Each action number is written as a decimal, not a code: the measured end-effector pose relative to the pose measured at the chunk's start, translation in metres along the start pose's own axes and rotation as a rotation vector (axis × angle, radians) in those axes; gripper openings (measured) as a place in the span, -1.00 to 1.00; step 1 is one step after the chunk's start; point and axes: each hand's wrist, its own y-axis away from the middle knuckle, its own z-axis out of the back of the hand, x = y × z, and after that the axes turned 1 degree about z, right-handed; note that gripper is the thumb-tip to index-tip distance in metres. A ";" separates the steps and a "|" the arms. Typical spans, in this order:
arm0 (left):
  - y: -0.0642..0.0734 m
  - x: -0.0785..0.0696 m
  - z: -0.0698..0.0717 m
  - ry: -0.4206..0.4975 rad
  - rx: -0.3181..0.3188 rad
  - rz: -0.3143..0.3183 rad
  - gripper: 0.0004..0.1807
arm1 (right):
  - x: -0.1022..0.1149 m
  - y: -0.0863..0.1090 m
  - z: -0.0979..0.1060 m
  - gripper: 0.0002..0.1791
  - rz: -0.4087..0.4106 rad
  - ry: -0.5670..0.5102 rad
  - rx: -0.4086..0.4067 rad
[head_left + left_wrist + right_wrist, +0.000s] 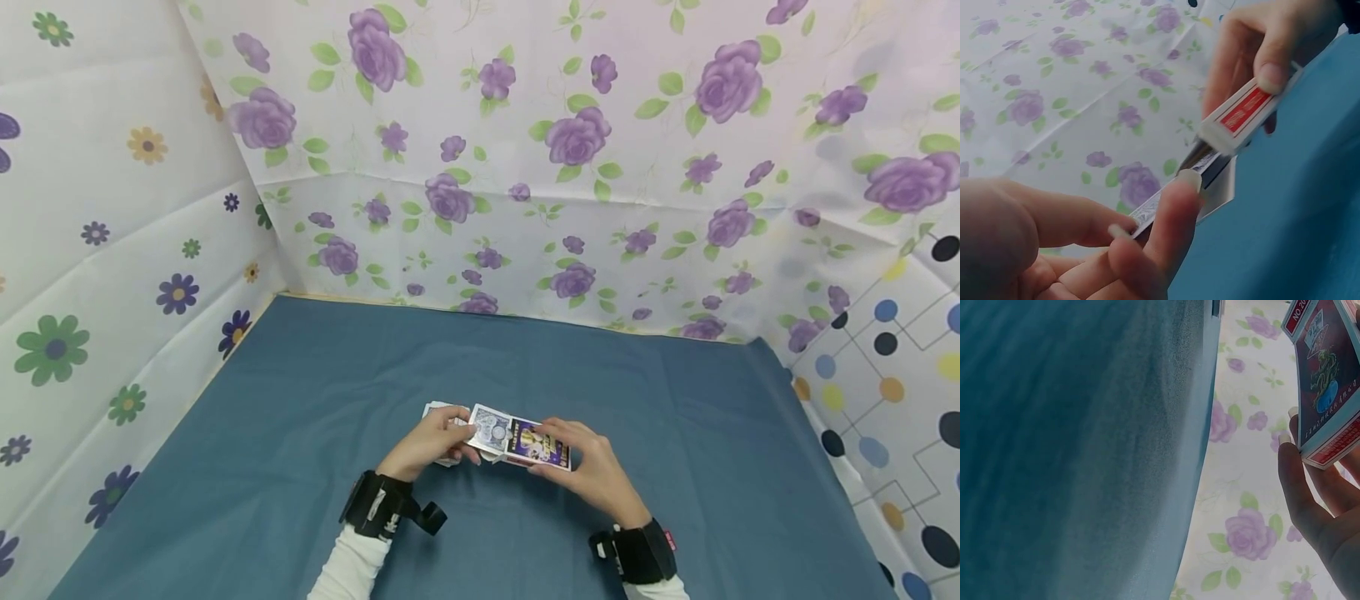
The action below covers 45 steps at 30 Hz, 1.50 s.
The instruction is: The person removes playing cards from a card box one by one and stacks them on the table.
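Note:
My left hand [429,443] pinches playing cards [491,428] with grey patterned backs between thumb and fingers. The cards [1147,211] reach into the mouth of a small card box [542,445], whose flap [1221,195] hangs open. My right hand [592,471] grips that box by its edges, thumb on one side and fingers on the other. In the right wrist view the box [1325,381] shows a dark picture face and red-and-white edges. Behind my left hand lie more cards [432,407] on the cloth, mostly hidden by the fingers.
A blue cloth [315,383] covers the table. Behind it hangs a white curtain [517,242] with purple roses. Patterned sheets flank the table, a flowered one [97,275] at left and a dotted one [900,433] at right. Both wrists wear black straps [643,553].

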 end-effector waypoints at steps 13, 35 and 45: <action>0.005 0.000 0.015 0.058 -0.029 0.002 -0.54 | 0.001 0.001 0.000 -0.40 -0.014 0.001 0.007; 0.003 -0.002 0.020 0.122 -0.293 0.012 -0.65 | 0.001 -0.002 0.001 -0.41 0.013 0.006 -0.008; 0.003 0.005 0.029 0.050 -0.377 0.033 -0.67 | 0.001 0.000 -0.001 -0.42 0.019 0.019 -0.012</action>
